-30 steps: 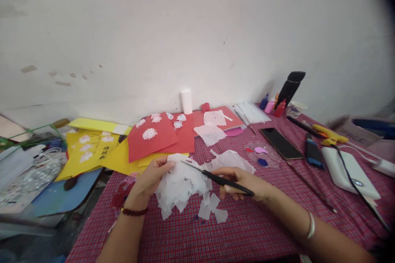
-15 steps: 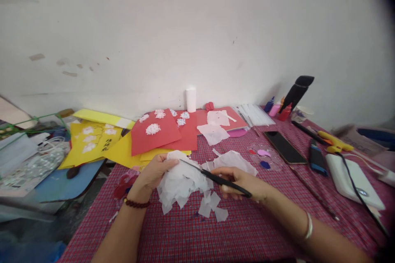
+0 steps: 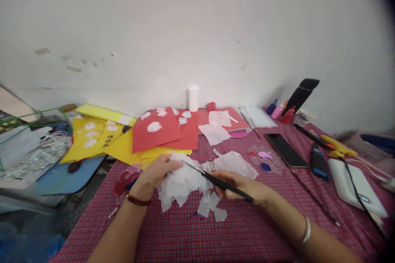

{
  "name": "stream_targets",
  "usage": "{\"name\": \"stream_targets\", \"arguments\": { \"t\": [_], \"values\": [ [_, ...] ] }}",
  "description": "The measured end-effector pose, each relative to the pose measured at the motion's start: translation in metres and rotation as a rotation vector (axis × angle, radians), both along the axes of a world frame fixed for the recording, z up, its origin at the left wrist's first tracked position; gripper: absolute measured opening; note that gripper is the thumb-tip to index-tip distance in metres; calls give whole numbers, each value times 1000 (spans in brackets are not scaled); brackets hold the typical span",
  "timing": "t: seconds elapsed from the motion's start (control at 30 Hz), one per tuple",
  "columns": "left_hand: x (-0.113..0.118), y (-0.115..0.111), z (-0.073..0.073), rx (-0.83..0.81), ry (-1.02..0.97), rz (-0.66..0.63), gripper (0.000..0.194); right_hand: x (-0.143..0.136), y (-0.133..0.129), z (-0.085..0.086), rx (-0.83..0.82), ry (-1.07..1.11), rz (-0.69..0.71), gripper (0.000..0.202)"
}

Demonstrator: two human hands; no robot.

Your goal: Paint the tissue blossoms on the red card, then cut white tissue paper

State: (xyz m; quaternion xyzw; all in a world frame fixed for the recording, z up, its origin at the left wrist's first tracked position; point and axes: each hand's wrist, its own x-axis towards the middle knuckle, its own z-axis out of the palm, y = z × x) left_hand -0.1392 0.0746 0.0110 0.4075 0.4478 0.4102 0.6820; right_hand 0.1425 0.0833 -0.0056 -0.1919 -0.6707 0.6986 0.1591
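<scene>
My left hand [image 3: 157, 174], with a dark bead bracelet at the wrist, pinches a piece of white tissue paper [image 3: 178, 160] between thumb and fingers. In my right hand [image 3: 236, 184] is a pair of black-handled scissors [image 3: 226, 184], its blades pointing left across the paper by my left thumb. Whether the blades are parted is too small to tell. Below them lies a pile of cut white tissue pieces [image 3: 179, 189], partly hidden by my left hand. A few loose squares [image 3: 219, 214] lie nearer me, and a larger tissue sheet [image 3: 237, 164] spreads beyond my right hand.
Red cards [image 3: 157, 137] and yellow cards [image 3: 89, 141] with paper blossoms lie at the back left. To the right are a paint palette [image 3: 273, 166], a phone [image 3: 286, 150], a brush [image 3: 314, 197], a glue gun [image 3: 336, 144] and a white power bank [image 3: 354, 185]. Paint bottles [image 3: 277, 111] stand by the wall.
The view has shifted slightly. My hands hold nearly the same pose over the pile, with the scissors still at the pinched paper.
</scene>
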Motion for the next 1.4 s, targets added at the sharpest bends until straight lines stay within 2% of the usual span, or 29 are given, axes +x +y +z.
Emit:
{"name": "stream_targets", "arguments": {
  "t": [0.13, 0.37, 0.5, 0.73, 1.07, 1.27, 1.4],
  "values": [
    [9, -2, 0, -40, -8, -19, 30, 0, 0, -2, -76, -40, -14, 77],
    [19, -4, -6, -17, -41, -32, 22, -6, -4, 4, -17, -27, -53, 68],
    [20, -3, -11, 1, -51, -49, 22, -4, -5, -2, -81, -48, -80, 70],
    [21, -3, -7, -10, -77, -32, 24, -2, -6, -9, -101, -57, -110, 68],
    [19, -2, -13, -10, -49, -39, 25, 0, -4, -18, -131, -77, -110, 54],
    [22, -3, -7, -20, -59, -21, 25, -2, -4, -19, -159, -42, -112, 51],
    [22, -4, -1, -5, -76, -1, 25, -4, -4, -16, -174, -50, -176, 56]
  ]
}}
